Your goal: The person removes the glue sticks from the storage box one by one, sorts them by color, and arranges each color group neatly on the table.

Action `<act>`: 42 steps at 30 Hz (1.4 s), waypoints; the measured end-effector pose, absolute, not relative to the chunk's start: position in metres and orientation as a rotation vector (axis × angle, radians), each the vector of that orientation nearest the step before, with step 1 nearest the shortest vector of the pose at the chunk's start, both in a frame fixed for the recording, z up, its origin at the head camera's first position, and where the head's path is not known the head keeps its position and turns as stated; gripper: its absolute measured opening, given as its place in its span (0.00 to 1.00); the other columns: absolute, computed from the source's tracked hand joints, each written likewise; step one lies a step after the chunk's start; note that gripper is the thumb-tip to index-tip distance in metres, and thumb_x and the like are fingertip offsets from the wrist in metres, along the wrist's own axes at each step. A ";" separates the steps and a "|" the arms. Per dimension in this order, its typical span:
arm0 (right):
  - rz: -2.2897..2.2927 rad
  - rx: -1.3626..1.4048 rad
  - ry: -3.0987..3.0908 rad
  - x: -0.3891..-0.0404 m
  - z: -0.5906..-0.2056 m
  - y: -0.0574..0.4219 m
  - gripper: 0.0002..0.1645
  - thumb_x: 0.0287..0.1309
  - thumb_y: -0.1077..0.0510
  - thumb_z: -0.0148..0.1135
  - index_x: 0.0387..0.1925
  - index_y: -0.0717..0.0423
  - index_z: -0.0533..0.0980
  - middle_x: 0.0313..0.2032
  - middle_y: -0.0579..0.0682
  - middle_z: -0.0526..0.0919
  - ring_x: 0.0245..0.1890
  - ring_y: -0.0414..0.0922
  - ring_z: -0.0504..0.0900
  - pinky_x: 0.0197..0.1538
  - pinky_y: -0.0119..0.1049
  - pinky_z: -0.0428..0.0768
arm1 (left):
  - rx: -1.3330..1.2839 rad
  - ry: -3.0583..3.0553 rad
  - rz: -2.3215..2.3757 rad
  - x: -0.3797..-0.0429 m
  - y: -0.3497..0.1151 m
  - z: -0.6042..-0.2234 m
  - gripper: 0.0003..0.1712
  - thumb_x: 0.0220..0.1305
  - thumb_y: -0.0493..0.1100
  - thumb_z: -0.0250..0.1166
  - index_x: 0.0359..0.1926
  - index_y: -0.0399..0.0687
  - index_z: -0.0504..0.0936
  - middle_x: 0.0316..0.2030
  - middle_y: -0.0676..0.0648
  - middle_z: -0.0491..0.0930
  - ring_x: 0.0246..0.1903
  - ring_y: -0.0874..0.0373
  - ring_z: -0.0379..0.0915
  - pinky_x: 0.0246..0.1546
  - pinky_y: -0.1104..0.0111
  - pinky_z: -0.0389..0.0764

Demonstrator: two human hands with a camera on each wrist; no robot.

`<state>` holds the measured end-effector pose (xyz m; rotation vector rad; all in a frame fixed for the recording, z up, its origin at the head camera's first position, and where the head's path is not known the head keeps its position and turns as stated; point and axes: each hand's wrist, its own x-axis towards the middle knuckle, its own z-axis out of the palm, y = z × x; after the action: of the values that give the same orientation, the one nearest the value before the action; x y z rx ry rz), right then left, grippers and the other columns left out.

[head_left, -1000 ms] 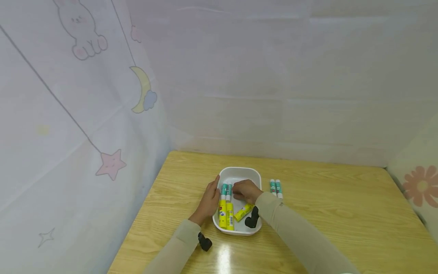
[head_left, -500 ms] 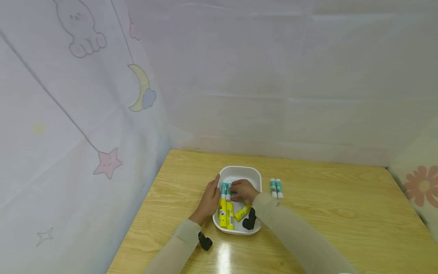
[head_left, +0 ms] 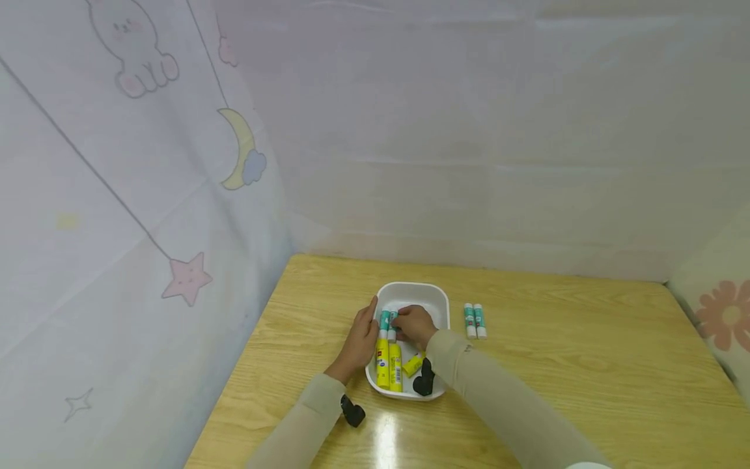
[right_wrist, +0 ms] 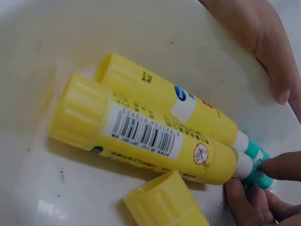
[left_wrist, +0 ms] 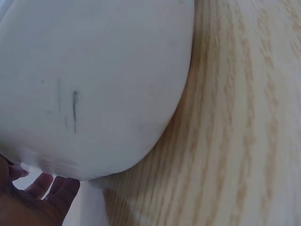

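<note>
A white plastic tray (head_left: 433,296) stands on the table, holding yellow and green-and-white glue sticks. At its left wall my left hand (head_left: 359,342) grips the rim; the left wrist view shows those fingers (left_wrist: 66,190) against the outer side. My right hand (head_left: 417,324) reaches inside and pinches a green glue stick (right_wrist: 256,176) between thumb and fingers. Beside that lies another green glue stick (head_left: 384,320), close to the left wall. Two yellow glue sticks (head_left: 383,365) lie side by side nearer me, end to end with the green ones. A third yellow glue stick (head_left: 413,365) lies slanted, partly hidden by the right wrist.
Two more green-and-white glue sticks (head_left: 475,320) lie side by side on the wooden table (head_left: 562,352), right of the tray. A printed cloth (head_left: 410,163) hangs behind the table and along its left and right sides.
My right hand has shifted slightly left within the tray, onto the inner green glue stick. The left hand stays at the tray's left wall.
</note>
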<state>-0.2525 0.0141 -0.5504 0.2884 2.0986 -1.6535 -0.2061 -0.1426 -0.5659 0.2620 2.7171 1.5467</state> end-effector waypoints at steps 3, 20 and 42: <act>-1.653 0.286 2.124 -0.252 -0.550 0.014 0.24 0.61 0.60 0.63 0.57 0.65 0.72 0.45 0.56 0.79 0.37 0.46 0.81 0.41 0.36 0.84 | 0.266 2.718 1.548 -0.206 -0.142 -0.566 0.31 0.78 0.38 0.39 0.77 0.54 0.45 0.69 0.37 0.57 0.68 0.45 0.55 0.68 0.51 0.58; -1.639 0.292 2.200 -0.253 -0.553 0.013 0.23 0.60 0.59 0.63 0.56 0.63 0.75 0.45 0.55 0.81 0.37 0.46 0.81 0.40 0.36 0.83 | 0.290 2.702 1.560 -0.209 -0.144 -0.567 0.32 0.79 0.39 0.39 0.78 0.57 0.44 0.69 0.39 0.56 0.69 0.47 0.54 0.69 0.52 0.57; -1.872 0.329 1.848 -0.256 -0.550 0.026 0.23 0.62 0.67 0.62 0.58 0.70 0.72 0.51 0.62 0.78 0.44 0.50 0.82 0.56 0.45 0.79 | 0.248 2.660 1.594 -0.204 -0.143 -0.565 0.32 0.79 0.39 0.40 0.78 0.57 0.44 0.70 0.40 0.56 0.70 0.47 0.52 0.70 0.51 0.55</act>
<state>-0.2564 0.0264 -0.5503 0.3288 1.8481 -1.8719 -0.2038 -0.1429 -0.5655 0.2482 2.6603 1.5940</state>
